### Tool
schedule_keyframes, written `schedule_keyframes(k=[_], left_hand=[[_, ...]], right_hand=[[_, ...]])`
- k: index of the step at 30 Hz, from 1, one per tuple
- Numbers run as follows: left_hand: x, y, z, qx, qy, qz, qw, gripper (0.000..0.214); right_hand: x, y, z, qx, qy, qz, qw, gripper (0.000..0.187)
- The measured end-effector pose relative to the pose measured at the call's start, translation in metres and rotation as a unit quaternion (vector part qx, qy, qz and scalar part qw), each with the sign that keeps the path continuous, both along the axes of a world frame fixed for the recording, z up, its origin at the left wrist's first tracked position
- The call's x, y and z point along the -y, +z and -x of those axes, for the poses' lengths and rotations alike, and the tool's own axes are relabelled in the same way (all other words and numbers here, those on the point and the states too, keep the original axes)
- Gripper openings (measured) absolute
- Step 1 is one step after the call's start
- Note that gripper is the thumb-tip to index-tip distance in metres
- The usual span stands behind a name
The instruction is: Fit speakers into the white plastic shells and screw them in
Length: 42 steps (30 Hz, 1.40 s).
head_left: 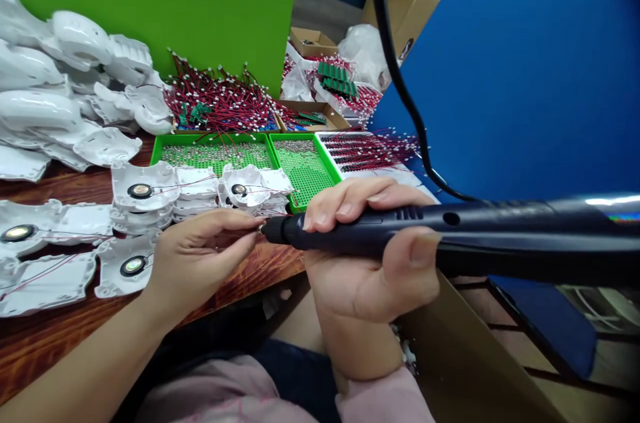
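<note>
My right hand point(370, 256) is wrapped around a dark electric screwdriver point(480, 229), which lies nearly level with its nose pointing left. At that nose, the thumb and fingertips of my left hand point(200, 256) are pinched together. A tiny shiny bit of metal shows there, too small to name. Beneath and beyond my left hand, white plastic shells point(145, 186) with round speakers and thin red wires sit in stacks. One shell with a speaker point(133, 266) lies just left of my left wrist.
Green trays point(325, 159) of small metal parts stand behind the shells. Red wire bundles point(220, 99) and a pile of white housings point(75, 99) lie farther back. A black cable point(395, 69) hangs down to the screwdriver. A blue panel point(520, 76) borders the right side.
</note>
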State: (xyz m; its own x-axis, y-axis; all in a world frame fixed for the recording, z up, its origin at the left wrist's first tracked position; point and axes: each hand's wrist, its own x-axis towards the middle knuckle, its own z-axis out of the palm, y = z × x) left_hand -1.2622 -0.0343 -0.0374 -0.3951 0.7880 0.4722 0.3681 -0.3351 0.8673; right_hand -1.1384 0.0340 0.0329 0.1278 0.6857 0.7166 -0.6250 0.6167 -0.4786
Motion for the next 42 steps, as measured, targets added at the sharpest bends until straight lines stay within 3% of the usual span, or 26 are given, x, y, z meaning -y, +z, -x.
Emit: schedule_keyframes(k=[3, 9, 15, 21, 27, 34, 42], left_hand=[[0.001, -0.001, -0.003, 0.041, -0.018, -0.018, 0.999, 0.022], [0.010, -0.003, 0.001, 0.156, -0.069, 0.049, 0.984, 0.015], [0.021, -0.015, 0.011, 0.272, -0.120, 0.101, 0.949, 0.012], [0.028, -0.019, 0.012, 0.386, -0.123, 0.169, 0.898, 0.023], [0.031, -0.023, 0.010, 0.401, -0.137, 0.194, 0.885, 0.025], [0.029, -0.031, 0.012, 0.396, -0.144, 0.199, 0.885, 0.030], [0.027, -0.042, 0.013, 0.394, -0.171, 0.199, 0.881, 0.024]], right_hand=[[-0.001, 0.000, -0.001, 0.003, 0.016, 0.017, 1.000, 0.026], [0.001, 0.002, 0.005, -0.028, 0.054, 0.038, 0.997, 0.027], [0.008, 0.001, 0.012, -0.033, 0.074, 0.045, 0.996, 0.025], [0.017, 0.000, 0.013, -0.018, 0.077, 0.002, 0.997, 0.021], [0.024, 0.001, 0.000, 0.037, 0.100, 0.080, 0.991, 0.026], [0.027, -0.005, -0.013, 0.105, 0.091, 0.081, 0.987, 0.024], [0.030, 0.011, -0.010, 0.141, 0.063, 0.097, 0.983, 0.034]])
